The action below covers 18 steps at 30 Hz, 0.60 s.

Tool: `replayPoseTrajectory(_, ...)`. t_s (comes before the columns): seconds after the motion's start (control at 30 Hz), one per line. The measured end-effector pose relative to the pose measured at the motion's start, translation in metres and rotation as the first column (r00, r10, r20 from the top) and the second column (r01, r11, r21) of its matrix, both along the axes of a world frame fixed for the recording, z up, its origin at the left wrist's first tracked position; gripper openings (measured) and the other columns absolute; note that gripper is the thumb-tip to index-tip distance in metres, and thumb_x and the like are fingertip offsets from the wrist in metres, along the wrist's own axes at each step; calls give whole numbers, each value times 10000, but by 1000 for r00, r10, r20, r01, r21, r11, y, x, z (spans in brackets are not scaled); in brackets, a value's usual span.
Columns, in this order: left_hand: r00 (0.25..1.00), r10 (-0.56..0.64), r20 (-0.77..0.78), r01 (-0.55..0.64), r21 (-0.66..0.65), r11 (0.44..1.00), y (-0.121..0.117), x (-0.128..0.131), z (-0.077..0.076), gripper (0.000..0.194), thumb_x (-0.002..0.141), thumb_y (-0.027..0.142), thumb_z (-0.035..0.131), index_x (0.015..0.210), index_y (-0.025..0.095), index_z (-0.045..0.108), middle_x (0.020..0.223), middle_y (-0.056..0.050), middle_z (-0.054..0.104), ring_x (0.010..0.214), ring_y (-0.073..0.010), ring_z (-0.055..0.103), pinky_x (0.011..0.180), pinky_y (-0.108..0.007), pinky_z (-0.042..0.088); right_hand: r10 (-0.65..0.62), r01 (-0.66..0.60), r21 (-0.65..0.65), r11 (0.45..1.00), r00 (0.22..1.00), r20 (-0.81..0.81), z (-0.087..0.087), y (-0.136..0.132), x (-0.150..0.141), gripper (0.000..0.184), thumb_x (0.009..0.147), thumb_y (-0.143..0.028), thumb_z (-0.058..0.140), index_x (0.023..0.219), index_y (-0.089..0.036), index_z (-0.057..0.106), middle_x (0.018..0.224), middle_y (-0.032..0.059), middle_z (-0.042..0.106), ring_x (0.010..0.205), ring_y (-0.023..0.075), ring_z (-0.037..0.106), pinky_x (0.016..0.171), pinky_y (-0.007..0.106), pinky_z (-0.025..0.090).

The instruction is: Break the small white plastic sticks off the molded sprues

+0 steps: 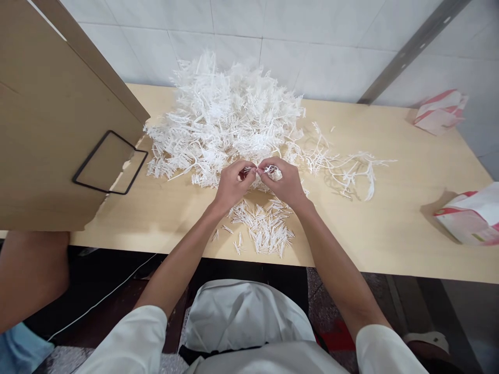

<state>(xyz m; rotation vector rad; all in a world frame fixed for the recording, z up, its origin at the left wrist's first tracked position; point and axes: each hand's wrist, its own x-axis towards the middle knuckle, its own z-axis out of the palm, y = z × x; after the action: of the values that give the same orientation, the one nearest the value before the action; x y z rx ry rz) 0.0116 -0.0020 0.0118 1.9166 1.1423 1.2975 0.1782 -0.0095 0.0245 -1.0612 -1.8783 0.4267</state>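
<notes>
My left hand (234, 182) and my right hand (284, 183) meet fingertip to fingertip over the table. Both are closed in a pinch on a thin white branched strand (268, 169), which looks like a plastic sprue. Most of the strand is hidden by my fingers. Just beyond my hands rises a large tangled heap of the same white branched strands (230, 114). Nearer to me, below my hands, lies a small flat pile of short white stick-like pieces (268, 228). A few of these lie loose at its left side.
Loose white strands (351, 171) trail to the right over the wooden table (382, 223). A cardboard panel (58, 119) with a black wire frame (111, 163) stands at left; another person's arm (33, 275) shows below it. Two red-and-white packets (470, 218) are at right. A tiled wall (312, 57) stands behind.
</notes>
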Motion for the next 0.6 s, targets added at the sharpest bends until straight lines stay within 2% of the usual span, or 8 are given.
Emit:
replayPoseTrajectory(0.07, 997, -11, 77, 17, -79, 997, 0, 1, 0, 143, 903, 300, 573, 884, 190, 663, 788, -3, 661, 675, -90, 587, 641, -229, 467, 7, -7, -14, 1000, 1000, 22, 1, -1, -1, 126, 909, -327, 558, 943, -235, 639, 936, 17, 707, 812, 144, 642, 761, 305, 514)
replayPoseTrajectory(0.17, 971, -64, 231, 114, -211, 971, 1, 1, 0, 207, 917, 380, 564, 942, 193, 648, 709, 10, 635, 592, -81, 578, 590, -226, 474, -24, 26, -67, 997, 1000, 17, 2, -2, -1, 166, 915, -367, 549, 976, -240, 638, 945, 15, 706, 789, 139, 640, 738, 294, 505)
replayPoseTrajectory(0.23, 954, -100, 282, 171, -241, 955, 2, 1, 0, 232, 919, 405, 564, 967, 194, 647, 723, 3, 647, 591, -82, 593, 596, -232, 492, -60, 62, -99, 993, 998, 19, 2, -1, -1, 187, 897, -396, 576, 956, -233, 645, 904, 11, 708, 767, 141, 639, 732, 289, 496)
replayPoseTrajectory(0.3, 962, -118, 245, 175, -228, 958, 2, 0, 1, 238, 927, 414, 555, 977, 205, 657, 766, -7, 661, 614, -85, 602, 613, -237, 499, -84, 89, -122, 989, 996, 41, 2, 0, 0, 211, 876, -422, 601, 920, -223, 656, 865, 11, 712, 761, 149, 641, 731, 290, 486)
replayPoseTrajectory(0.4, 988, -91, 122, 107, -129, 986, 1, -1, 1, 240, 940, 415, 536, 974, 228, 684, 865, -25, 672, 703, -98, 611, 665, -248, 502, -86, 96, -148, 984, 994, 70, 1, 2, 1, 243, 870, -451, 603, 902, -220, 672, 861, 14, 720, 765, 159, 641, 707, 285, 467)
replayPoseTrajectory(0.47, 995, -65, 77, 70, -65, 995, 2, -1, 0, 248, 941, 416, 536, 967, 228, 696, 936, -39, 677, 773, -112, 619, 705, -256, 506, -48, 62, -160, 985, 994, 94, -1, 4, 3, 236, 887, -435, 582, 884, -221, 680, 847, 10, 721, 751, 154, 632, 690, 276, 452)
replayPoseTrajectory(0.6, 997, -73, 23, 73, -23, 997, 4, -2, -3, 278, 955, 411, 511, 1016, 208, 690, 958, -48, 695, 848, -129, 639, 756, -266, 503, 41, -16, -148, 989, 986, 164, -5, 7, 6, 173, 907, -326, 543, 862, -220, 672, 830, 9, 709, 744, 145, 614, 705, 273, 437)
